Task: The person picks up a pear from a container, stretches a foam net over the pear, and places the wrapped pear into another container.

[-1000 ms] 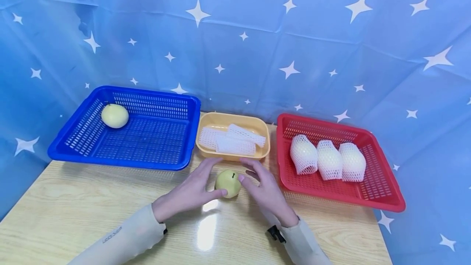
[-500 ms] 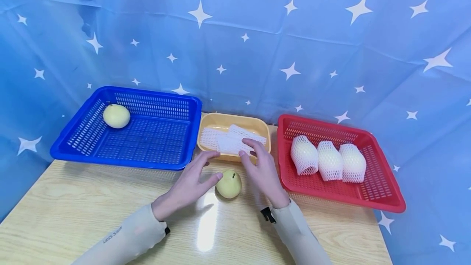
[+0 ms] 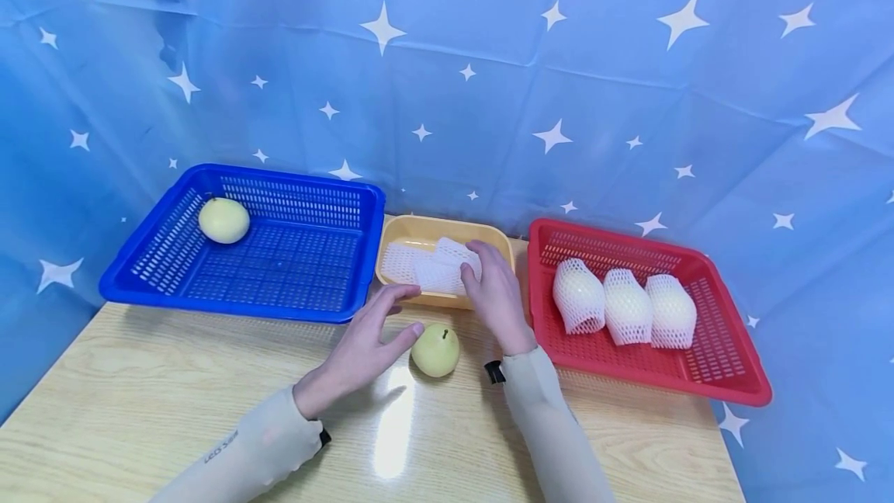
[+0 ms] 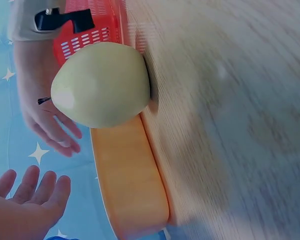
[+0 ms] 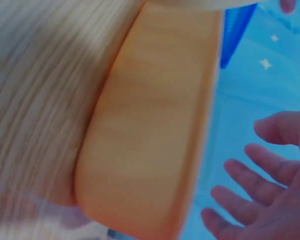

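Observation:
A pale green pear [image 3: 436, 350] stands on the table in front of the yellow tray, its stem pointing up in the head view. Just to its left hovers my left hand [image 3: 363, 348], fingers relaxed, holding nothing; the left wrist view shows a gap between that hand [image 4: 30, 205] and the pear [image 4: 102, 85]. My right hand [image 3: 497, 293] reaches over the right part of the yellow tray [image 3: 391, 286], above the white foam net sleeves [image 3: 436, 266]. Its fingers look spread and loose in the right wrist view [image 5: 270, 185]. Part of the sleeves is hidden behind it.
On the left, a blue basket [image 3: 279, 309] holds one pear [image 3: 224, 220]. A red basket [image 3: 649, 379] on the right holds several net-wrapped fruits, one being a wrapped pear [image 3: 580, 297]. A blue star-patterned curtain [image 3: 447, 84] hangs behind the table.
My right hand has left the pear and moved forward over the yellow tray. My left hand has drawn slightly left, away from the pear, which stays standing on the table.

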A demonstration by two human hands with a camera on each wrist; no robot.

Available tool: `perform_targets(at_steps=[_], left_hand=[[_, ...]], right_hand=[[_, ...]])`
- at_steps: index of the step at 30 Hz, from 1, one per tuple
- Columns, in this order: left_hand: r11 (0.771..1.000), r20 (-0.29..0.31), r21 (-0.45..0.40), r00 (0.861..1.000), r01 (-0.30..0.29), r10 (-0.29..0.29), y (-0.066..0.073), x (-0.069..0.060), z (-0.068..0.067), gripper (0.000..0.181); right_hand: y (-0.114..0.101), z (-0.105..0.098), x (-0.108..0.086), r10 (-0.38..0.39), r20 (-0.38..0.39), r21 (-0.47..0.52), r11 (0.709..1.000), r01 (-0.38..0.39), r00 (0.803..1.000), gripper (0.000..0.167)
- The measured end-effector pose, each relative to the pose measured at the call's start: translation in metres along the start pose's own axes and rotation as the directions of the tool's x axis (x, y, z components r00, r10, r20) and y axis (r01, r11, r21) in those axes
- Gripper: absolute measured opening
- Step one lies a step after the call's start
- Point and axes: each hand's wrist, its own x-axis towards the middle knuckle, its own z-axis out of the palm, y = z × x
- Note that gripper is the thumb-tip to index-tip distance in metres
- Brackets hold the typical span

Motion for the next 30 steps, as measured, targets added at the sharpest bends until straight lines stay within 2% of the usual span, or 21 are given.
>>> perform_targets(at_steps=[9, 13, 16, 21, 30], left_hand=[[1.000, -0.010, -0.002, 1.000, -0.011, 0.011, -0.001, -0.001, 0.000, 0.047], [1.000, -0.017, -0.001, 1.000, -0.008, 0.008, -0.002, -0.002, 0.000, 0.046], [1.000, -0.020, 0.000, 1.000, -0.008, 0.008, -0.002, -0.002, 0.001, 0.046], [1.000, -0.028, 0.004, 1.000, -0.010, 0.011, -0.003, -0.001, 0.001, 0.046], [1.000, -0.052, -0.001, 0.998, -0.020, 0.020, -0.002, 0.000, 0.001, 0.045]], right_hand=[[0.015, 0.019, 0.011, 0.017, -0.059, -0.121, 0.992, -0.024, 0.998, 0.036], [0.021, 0.025, 0.014, 0.017, -0.105, -0.230, 0.972, -0.041, 0.994, 0.034], [0.023, 0.029, 0.015, 0.010, -0.143, -0.269, 0.962, -0.049, 0.990, 0.027], [0.024, 0.033, 0.014, -0.036, -0.212, -0.239, 0.971, -0.016, 0.977, 0.012], [0.014, 0.025, 0.006, -0.086, -0.324, -0.182, 0.983, 0.028, 0.942, 0.016]])
